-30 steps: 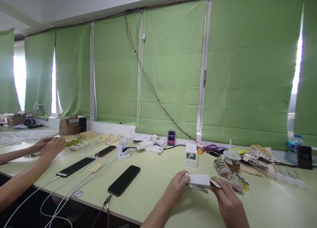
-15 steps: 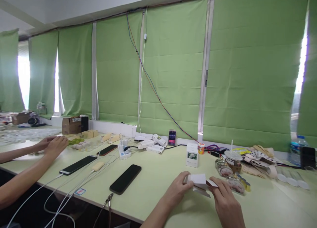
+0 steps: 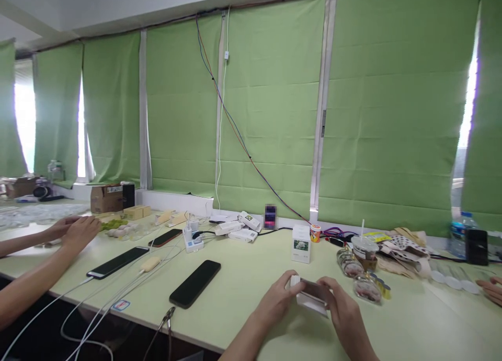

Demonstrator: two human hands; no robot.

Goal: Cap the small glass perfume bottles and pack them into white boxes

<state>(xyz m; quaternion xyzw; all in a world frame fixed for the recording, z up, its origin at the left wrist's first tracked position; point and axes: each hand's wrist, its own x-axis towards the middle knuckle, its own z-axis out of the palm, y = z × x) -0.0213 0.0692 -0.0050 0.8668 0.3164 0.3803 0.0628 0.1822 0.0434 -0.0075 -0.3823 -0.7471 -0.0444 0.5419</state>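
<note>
A small white cardboard box (image 3: 312, 303) is held just above the table between my two hands. My left hand (image 3: 277, 297) grips its left end, with the thumb over the near top edge. My right hand (image 3: 342, 310) has its fingers closed around the right end. The box's upper side looks open, showing a darker inside. Beyond my hands, an upright white box (image 3: 301, 248) with a flower picture stands on the table.
Several phones, including a black phone (image 3: 196, 283), lie left with white cables and a power strip (image 3: 192, 241). To the right are clear packs (image 3: 367, 289), a drink cup (image 3: 364, 247) and cloth. Another person's hands (image 3: 78, 233) work at far left; a further hand (image 3: 492, 289) shows at right.
The flaps that stuck out from the box have come in, and both hands have closed nearer around it. Another person's hand has appeared at the right edge. The view has shifted slightly.
</note>
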